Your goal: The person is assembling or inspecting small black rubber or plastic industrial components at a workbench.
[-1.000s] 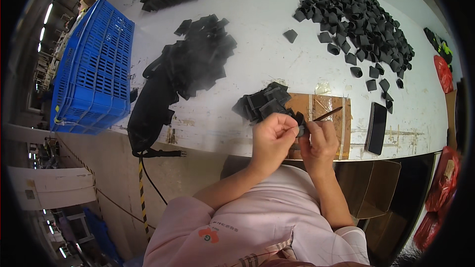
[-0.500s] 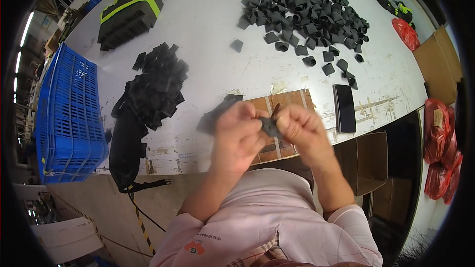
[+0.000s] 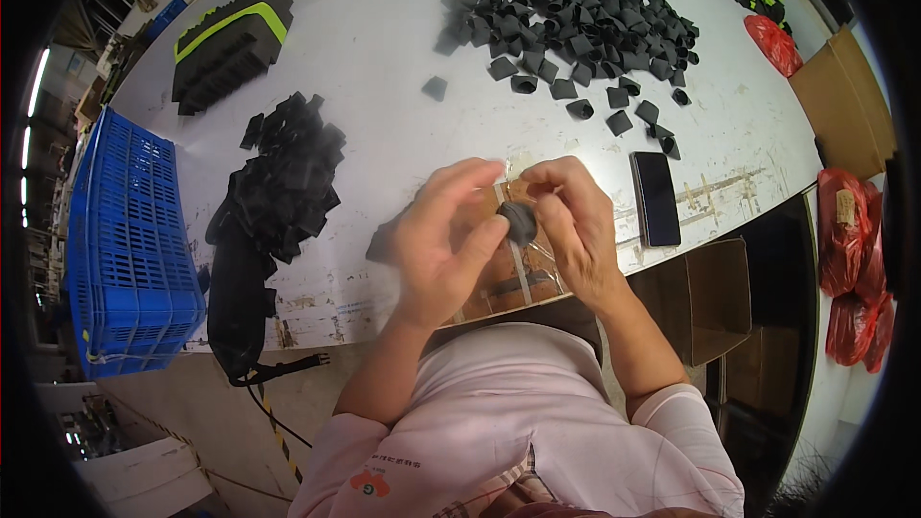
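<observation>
A small black folded fabric piece (image 3: 518, 223) is between my hands, its rounded side facing up. My left hand (image 3: 436, 245) has its thumb and fingers apart, with the thumb tip touching or very near the piece's left edge. My right hand (image 3: 580, 225) has bent fingers and appears to hold the piece from the right; its exact grip is partly hidden. Under the hands lies a brown board (image 3: 508, 293) with pale tape strips. Dark flat material (image 3: 382, 242) shows partly behind my left hand.
A large heap of black folded pieces (image 3: 585, 24) covers the far side. Flat black strips (image 3: 283, 182) and a black pouch (image 3: 238, 302) lie left, near a blue crate (image 3: 134, 249). A stack with a yellow-green band (image 3: 230, 48) stands far left; a phone (image 3: 656, 200) lies right.
The fingers of my left hand have spread away from the piece, which both hands were pinching before. The piece now shows a rounder face. The whole view has shifted slightly.
</observation>
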`<state>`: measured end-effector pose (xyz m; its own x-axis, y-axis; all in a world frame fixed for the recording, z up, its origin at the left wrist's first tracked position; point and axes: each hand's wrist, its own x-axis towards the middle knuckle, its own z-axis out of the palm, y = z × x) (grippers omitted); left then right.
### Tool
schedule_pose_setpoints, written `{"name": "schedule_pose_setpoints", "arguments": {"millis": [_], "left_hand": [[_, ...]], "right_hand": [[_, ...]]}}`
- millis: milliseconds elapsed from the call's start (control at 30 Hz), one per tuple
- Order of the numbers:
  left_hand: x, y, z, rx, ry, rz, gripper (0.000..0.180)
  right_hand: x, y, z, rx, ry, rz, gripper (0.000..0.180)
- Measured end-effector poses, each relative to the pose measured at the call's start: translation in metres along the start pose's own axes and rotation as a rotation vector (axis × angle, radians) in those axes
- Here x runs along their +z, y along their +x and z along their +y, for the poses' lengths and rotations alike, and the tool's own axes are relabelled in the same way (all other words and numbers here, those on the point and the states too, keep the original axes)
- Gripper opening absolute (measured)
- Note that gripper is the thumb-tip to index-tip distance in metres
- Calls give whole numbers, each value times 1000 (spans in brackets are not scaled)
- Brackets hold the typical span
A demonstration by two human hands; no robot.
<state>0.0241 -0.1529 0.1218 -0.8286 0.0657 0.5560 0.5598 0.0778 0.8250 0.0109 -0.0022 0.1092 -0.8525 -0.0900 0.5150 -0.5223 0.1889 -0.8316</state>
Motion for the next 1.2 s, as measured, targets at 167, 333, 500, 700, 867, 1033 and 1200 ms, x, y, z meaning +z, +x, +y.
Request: {"name": "schedule_pose_setpoints", "arguments": {"millis": [167, 333, 500, 700, 867, 1033, 1200], "left_hand": [[6, -3, 0, -61, -165, 65, 11], [0, -10, -4, -233, -817, 232, 14], [0, -18, -5, -293, -789, 263, 16], [-1, -21, -2, -245, -474, 256, 14], [-1, -12, 5, -231, -329, 253, 13], [-1, -6, 8, -72, -8, 135, 13], [-2, -14, -2, -252, -234, 269, 6]], "right_hand": [[-2, -4, -22, -155, -112, -82, 36], [2, 2, -34, -50, 20, -105, 26], [1, 6, -32, -218, -212, -40, 13], [5, -1, -11, -164, -106, -54, 10], [4, 3, -12, -157, -109, -88, 11], [-1, 3, -18, -57, -71, -100, 14], [-1, 18, -27, -317, -250, -107, 15]]}}
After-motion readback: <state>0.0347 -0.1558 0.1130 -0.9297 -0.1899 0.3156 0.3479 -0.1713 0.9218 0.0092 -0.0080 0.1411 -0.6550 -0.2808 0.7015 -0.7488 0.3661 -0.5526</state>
